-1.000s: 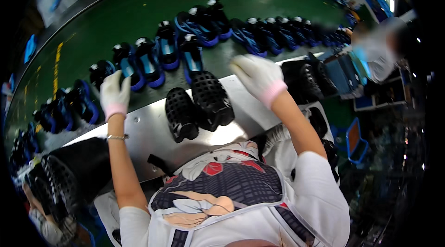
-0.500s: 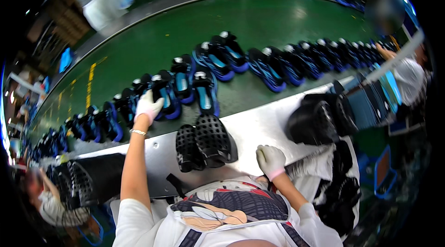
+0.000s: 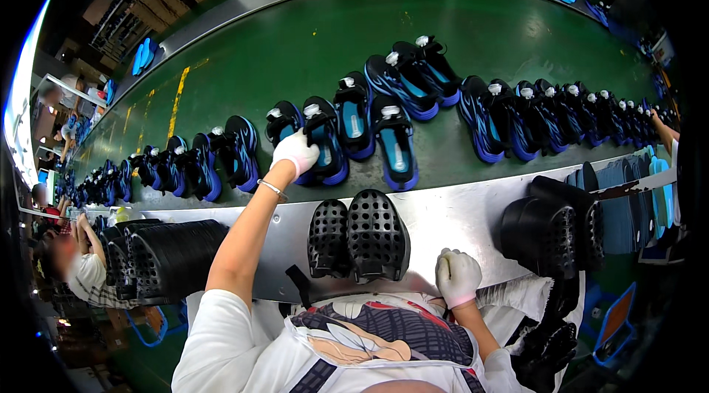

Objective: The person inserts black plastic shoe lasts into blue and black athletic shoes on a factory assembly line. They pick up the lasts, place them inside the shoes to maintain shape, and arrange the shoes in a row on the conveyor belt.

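Observation:
My left hand (image 3: 295,151), in a white glove, reaches over the green belt. Its fingers are curled at the near end of a black and blue sneaker (image 3: 282,118), which they partly hide. Close beside it stands another sneaker (image 3: 325,140) with a light blue insole and white stuffing at its tongue. My right hand (image 3: 458,275), also gloved, rests in a fist at the near edge of the metal ledge (image 3: 450,219); whatever it may hold is hidden. Between my arms lie two black perforated shoe-shaped plastic pieces (image 3: 358,236), touching neither hand.
Rows of sneakers (image 3: 557,120) run along the green belt (image 3: 281,53). Stacks of black perforated pieces stand left (image 3: 173,256) and right (image 3: 539,231) on the ledge. Blue-grey insoles (image 3: 628,194) sit farther right. Co-workers are at the left (image 3: 92,271) and right edges.
The view has swung left, so everything appears farther right. My left hand remains among the same sneakers, its fingers now more bent at one. My right hand stays in a fist on the ledge.

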A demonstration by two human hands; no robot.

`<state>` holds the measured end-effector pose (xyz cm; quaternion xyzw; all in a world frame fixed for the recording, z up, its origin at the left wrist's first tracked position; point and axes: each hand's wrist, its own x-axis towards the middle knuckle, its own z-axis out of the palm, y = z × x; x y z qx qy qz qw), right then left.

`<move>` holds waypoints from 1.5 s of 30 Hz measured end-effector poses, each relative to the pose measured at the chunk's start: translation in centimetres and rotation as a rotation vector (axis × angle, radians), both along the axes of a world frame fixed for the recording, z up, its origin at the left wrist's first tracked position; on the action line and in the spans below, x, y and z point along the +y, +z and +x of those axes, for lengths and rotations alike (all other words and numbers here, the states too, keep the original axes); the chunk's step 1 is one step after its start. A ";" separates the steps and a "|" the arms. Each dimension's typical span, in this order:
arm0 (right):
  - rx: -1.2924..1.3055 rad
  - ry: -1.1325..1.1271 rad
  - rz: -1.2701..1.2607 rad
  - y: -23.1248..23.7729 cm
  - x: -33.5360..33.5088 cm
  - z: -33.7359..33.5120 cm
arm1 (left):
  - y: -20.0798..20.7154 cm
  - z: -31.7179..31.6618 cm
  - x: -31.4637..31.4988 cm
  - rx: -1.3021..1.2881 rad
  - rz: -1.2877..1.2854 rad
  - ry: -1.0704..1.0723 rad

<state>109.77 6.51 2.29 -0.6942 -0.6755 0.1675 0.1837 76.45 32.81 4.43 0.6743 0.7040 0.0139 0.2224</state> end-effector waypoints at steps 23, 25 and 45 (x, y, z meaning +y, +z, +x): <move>-0.001 -0.088 0.105 0.0 -0.4 -0.4 | -0.7 3.8 -2.4 -0.065 0.179 0.077; -0.009 -0.068 0.076 0.2 -0.4 -0.5 | -0.7 3.6 -2.5 -0.049 0.191 0.075; 0.047 -0.021 0.006 0.0 -0.7 1.0 | -1.4 2.4 -1.4 -0.051 0.188 0.047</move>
